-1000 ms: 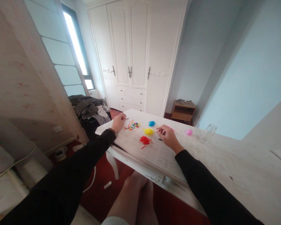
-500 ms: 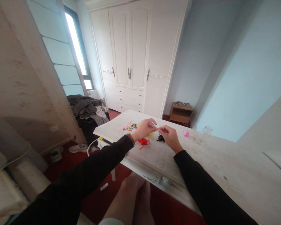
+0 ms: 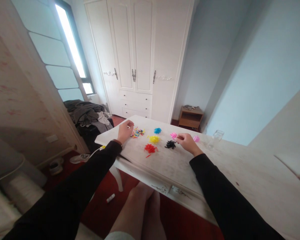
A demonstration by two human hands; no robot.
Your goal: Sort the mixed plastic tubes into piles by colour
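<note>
Fingers of my left hand (image 3: 125, 131) are drawn together at the left edge of a mixed-colour pile (image 3: 138, 132) of small thin pieces. Whatever they pinch is too small to name. My right hand (image 3: 187, 142) has its fingers pressed together beside a small pink pile (image 3: 173, 135) and just right of a black pile (image 3: 170, 144); what it holds, if anything, I cannot make out. Between the hands lie a blue pile (image 3: 157, 130), a yellow pile (image 3: 154, 139) and a red pile (image 3: 150, 148), with one red piece lying apart in front.
A clear glass jar (image 3: 217, 136) and a pink round object (image 3: 196, 138) stand right of my right hand on the white table (image 3: 170, 166). A white cable (image 3: 97, 150) hangs at the left edge. A wardrobe (image 3: 142, 50) stands behind.
My hands were together over the middle of the table. Now the left has moved left to the mixed pile, and the right is slightly farther right, by the pink pile.
</note>
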